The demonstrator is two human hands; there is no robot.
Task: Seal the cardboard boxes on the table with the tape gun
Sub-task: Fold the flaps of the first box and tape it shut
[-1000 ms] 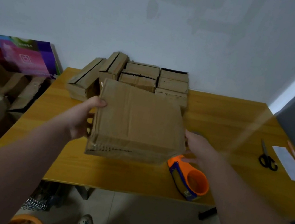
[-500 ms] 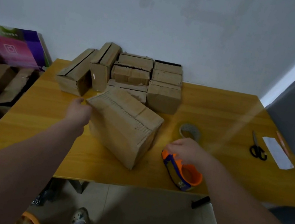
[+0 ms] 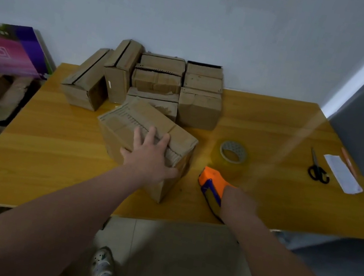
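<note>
Shifted from the left edge of the box half a second ago, the left hand (image 3: 148,156) now lies flat on top of the cardboard box (image 3: 128,118), fingers straight and spread, fingertips reaching the ridged flap edge. The box sits on the table (image 3: 52,151) at the centre of the frame, just in front of a stack of boxes (image 3: 159,80). Its long axis runs from upper left to lower right, with one corner toward the near table edge.

Just right of it lies the tape gun (image 3: 211,179), its orange nose pointing to the upper left and its length running down-right under the right hand (image 3: 235,201). That hand, blurred, covers the gun's near end; whether its fingers close round it cannot be told. The two hands are apart.

A tape roll (image 3: 233,151) lies near the gun, above it in the frame. Scissors (image 3: 317,170) and a paper slip (image 3: 342,173) lie at the right of the table.
</note>
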